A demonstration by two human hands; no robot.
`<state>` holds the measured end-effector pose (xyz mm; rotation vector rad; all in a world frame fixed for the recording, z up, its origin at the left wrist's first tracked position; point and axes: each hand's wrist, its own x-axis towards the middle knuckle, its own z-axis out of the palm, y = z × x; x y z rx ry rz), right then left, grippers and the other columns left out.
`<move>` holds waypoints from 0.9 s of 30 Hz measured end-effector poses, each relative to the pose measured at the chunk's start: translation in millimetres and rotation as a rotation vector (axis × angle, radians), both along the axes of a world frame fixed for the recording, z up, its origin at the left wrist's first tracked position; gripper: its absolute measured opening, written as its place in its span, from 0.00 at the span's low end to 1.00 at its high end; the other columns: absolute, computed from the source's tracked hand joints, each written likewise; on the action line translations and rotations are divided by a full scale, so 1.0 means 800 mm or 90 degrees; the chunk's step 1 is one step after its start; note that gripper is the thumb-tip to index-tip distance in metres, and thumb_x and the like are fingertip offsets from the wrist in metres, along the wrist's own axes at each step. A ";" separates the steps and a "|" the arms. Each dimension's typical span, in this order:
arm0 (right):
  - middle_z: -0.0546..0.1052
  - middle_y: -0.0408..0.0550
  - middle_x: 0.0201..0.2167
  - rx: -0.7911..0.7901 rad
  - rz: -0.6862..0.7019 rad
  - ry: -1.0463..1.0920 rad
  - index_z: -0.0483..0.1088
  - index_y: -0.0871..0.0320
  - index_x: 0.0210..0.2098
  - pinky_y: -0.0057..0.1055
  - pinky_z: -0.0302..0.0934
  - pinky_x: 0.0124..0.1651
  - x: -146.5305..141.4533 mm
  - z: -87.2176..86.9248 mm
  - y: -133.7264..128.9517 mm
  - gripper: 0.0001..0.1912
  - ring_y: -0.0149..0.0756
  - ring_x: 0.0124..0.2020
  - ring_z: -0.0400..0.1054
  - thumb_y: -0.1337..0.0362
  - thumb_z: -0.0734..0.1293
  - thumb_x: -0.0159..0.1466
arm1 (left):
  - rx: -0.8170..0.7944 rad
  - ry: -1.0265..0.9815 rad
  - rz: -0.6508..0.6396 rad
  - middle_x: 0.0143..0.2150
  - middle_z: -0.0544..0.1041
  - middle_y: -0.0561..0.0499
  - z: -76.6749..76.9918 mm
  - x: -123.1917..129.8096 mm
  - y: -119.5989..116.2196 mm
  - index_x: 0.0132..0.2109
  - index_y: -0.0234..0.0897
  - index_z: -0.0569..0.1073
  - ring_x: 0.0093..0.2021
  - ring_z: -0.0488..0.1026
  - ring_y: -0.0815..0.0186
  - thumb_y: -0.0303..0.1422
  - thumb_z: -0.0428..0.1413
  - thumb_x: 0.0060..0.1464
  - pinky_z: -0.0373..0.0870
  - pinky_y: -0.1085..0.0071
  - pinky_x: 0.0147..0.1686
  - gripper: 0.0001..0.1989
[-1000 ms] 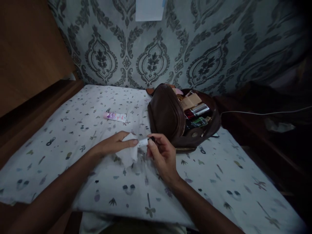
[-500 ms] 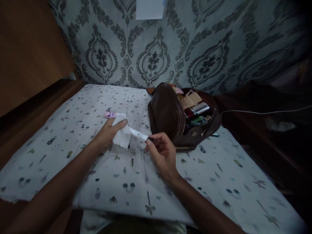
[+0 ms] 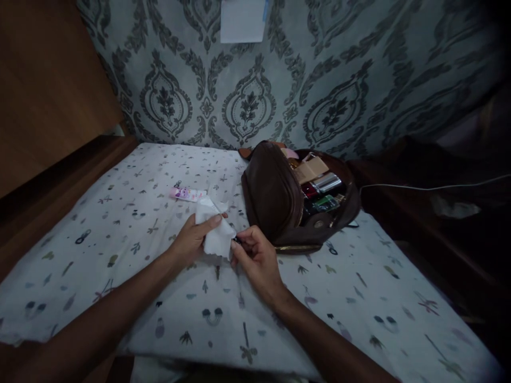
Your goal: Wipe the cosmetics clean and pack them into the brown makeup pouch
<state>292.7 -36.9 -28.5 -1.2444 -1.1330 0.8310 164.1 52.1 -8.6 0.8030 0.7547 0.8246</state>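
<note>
A white tissue (image 3: pixel 217 239) is pinched in my left hand (image 3: pixel 194 236), thumb on top. My right hand (image 3: pixel 257 258) grips the black end of a white tube (image 3: pixel 236 240); the tissue covers nearly all of the tube's white body. Behind my left hand, a pink and white tube (image 3: pixel 187 194) with purple print lies on the patterned cloth (image 3: pixel 167 314). To the right stands an unzipped brown bag (image 3: pixel 273 186) holding a beige box (image 3: pixel 311 169), a silver and red cylinder (image 3: pixel 327 182) and a green packet (image 3: pixel 325 203).
A patterned wall (image 3: pixel 247 106) rises behind the cloth, with a white sheet (image 3: pixel 242 21) on it. Wooden furniture (image 3: pixel 51 96) stands at the left. A white cable (image 3: pixel 419 188) runs across the dark area at the right.
The white tube has gone into the tissue, leaving mainly its black end in sight. My hands have come closer together, and the pink and white tube is more fully visible.
</note>
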 end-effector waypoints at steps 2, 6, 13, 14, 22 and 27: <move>0.68 0.35 0.22 0.005 0.012 0.014 0.61 0.54 0.32 0.24 0.62 0.22 0.001 0.000 0.000 0.11 0.27 0.19 0.65 0.57 0.67 0.62 | 0.006 -0.005 -0.033 0.25 0.77 0.51 0.000 0.000 -0.003 0.37 0.32 0.78 0.24 0.73 0.66 0.45 0.75 0.31 0.70 0.72 0.25 0.28; 0.68 0.36 0.24 0.000 0.060 0.051 0.61 0.55 0.31 0.23 0.61 0.22 0.003 0.000 0.003 0.14 0.25 0.19 0.63 0.53 0.67 0.65 | 0.024 -0.007 -0.052 0.26 0.78 0.50 0.000 -0.001 -0.004 0.39 0.33 0.78 0.24 0.73 0.66 0.49 0.73 0.34 0.69 0.72 0.24 0.29; 0.74 0.40 0.27 -0.044 0.144 0.083 0.60 0.55 0.33 0.24 0.54 0.21 0.005 0.001 0.003 0.18 0.24 0.17 0.64 0.48 0.66 0.66 | 0.053 -0.023 0.093 0.27 0.77 0.53 0.005 -0.003 0.006 0.36 0.34 0.76 0.27 0.73 0.67 0.51 0.72 0.35 0.70 0.72 0.28 0.28; 0.75 0.40 0.27 -0.053 0.152 0.089 0.61 0.55 0.33 0.23 0.54 0.21 0.005 0.002 0.003 0.18 0.24 0.17 0.64 0.48 0.66 0.66 | 0.056 -0.024 0.111 0.28 0.77 0.53 0.006 -0.003 0.008 0.38 0.35 0.77 0.29 0.74 0.66 0.51 0.71 0.37 0.70 0.72 0.29 0.27; 0.75 0.40 0.22 -0.218 0.269 0.395 0.61 0.56 0.32 0.21 0.43 0.16 0.007 0.006 0.008 0.26 0.22 0.13 0.60 0.44 0.75 0.54 | 0.066 -0.007 0.058 0.29 0.78 0.51 -0.004 -0.001 0.006 0.42 0.34 0.78 0.33 0.75 0.64 0.56 0.68 0.38 0.69 0.72 0.31 0.32; 0.76 0.41 0.22 -0.244 0.240 0.456 0.64 0.56 0.37 0.21 0.47 0.18 0.009 0.007 0.008 0.28 0.23 0.14 0.61 0.46 0.78 0.51 | 0.124 0.021 -0.101 0.35 0.80 0.46 -0.012 -0.004 -0.002 0.52 0.34 0.77 0.34 0.76 0.61 0.59 0.62 0.47 0.68 0.72 0.30 0.36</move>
